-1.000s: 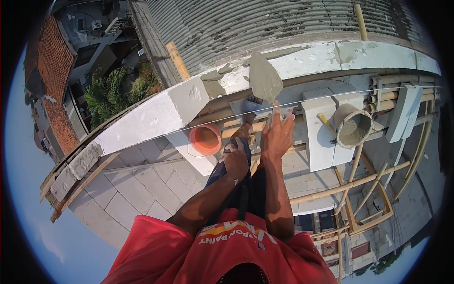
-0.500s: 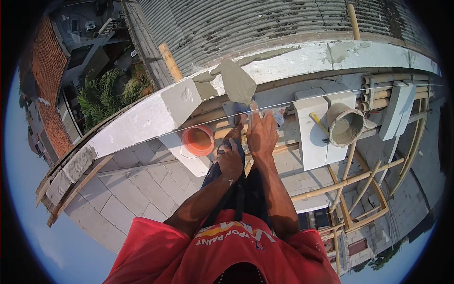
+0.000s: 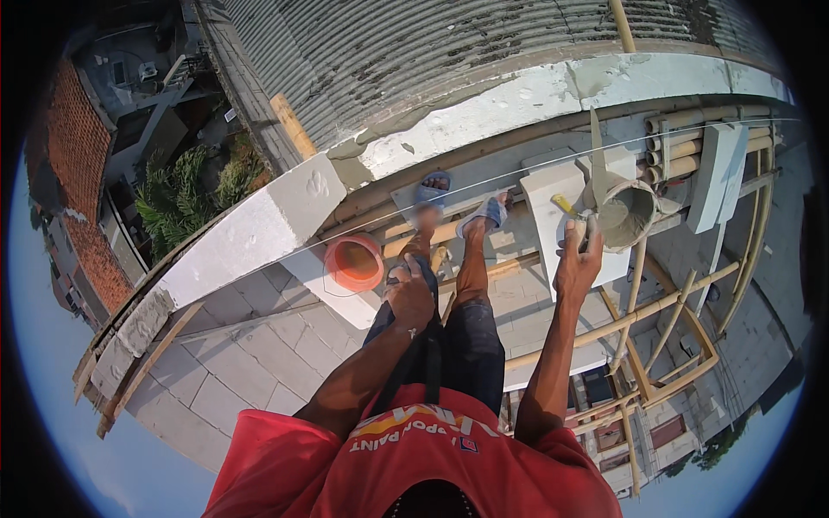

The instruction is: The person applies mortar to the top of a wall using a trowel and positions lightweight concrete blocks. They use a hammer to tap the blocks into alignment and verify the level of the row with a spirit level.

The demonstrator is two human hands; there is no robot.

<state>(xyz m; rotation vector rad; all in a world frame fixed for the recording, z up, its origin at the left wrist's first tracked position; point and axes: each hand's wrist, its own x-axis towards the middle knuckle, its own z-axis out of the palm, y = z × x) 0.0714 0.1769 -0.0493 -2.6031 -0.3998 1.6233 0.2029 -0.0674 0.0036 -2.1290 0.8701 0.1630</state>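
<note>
My right hand (image 3: 580, 259) is closed around the handle of a trowel (image 3: 598, 160), whose blade is seen nearly edge-on beside the mortar bucket (image 3: 637, 237). Grey mortar lines the inside of that bucket. On my left thigh rests my left hand (image 3: 409, 295), fingers spread and holding nothing. An orange bucket (image 3: 354, 264) stands left of my legs, with orange-brown contents. Ahead of me runs a wall of white blocks (image 3: 471, 121), with grey mortar smeared along part of its top. A yellow-handled tool (image 3: 563, 205) lies on pale blocks (image 3: 546, 186) near my right hand.
A taut string (image 3: 484, 197) crosses in front of the wall. My sandalled feet (image 3: 485, 214) stand among bamboo poles (image 3: 449, 231). Bamboo scaffolding (image 3: 661, 311) extends to the right. Beyond the wall lies a corrugated roof (image 3: 414, 56); lower ground with plants (image 3: 186, 186) shows at left.
My right hand has carried the trowel from over the wall rightward to the mortar bucket. The trowel blade has turned from flat to edge-on. My left hand stays on my leg.
</note>
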